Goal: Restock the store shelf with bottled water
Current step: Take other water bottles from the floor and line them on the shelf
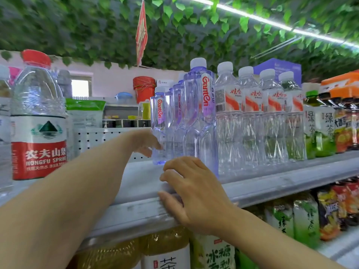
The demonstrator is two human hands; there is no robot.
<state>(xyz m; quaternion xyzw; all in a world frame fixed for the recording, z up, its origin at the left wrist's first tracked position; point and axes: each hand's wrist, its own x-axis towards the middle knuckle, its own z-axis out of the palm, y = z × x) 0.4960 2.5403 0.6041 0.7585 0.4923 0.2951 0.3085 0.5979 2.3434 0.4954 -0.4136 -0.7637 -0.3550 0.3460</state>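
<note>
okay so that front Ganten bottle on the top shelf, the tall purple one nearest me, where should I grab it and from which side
Grip the front Ganten bottle around its narrowed waist just below the label, probably coming from the front and its left side. Its right side stands close against the Wahaha bottles and more Ganten bottles line up behind it, while the shelf to its left is bare. It stands upright, so a sideways wrap fits.

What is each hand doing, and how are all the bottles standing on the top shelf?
left hand: reaching deep into the shelf, fingers touching the rearmost Ganten bottle
right hand: resting on the shelf edge, fingers curled, holding nothing
Ganten bottles: upright, capped, in a row front to back
Wahaha bottles: upright, capped, side by side
Nongfu Spring bottle: upright, red cap on
shelf: partly bare left of the Ganten row
</note>
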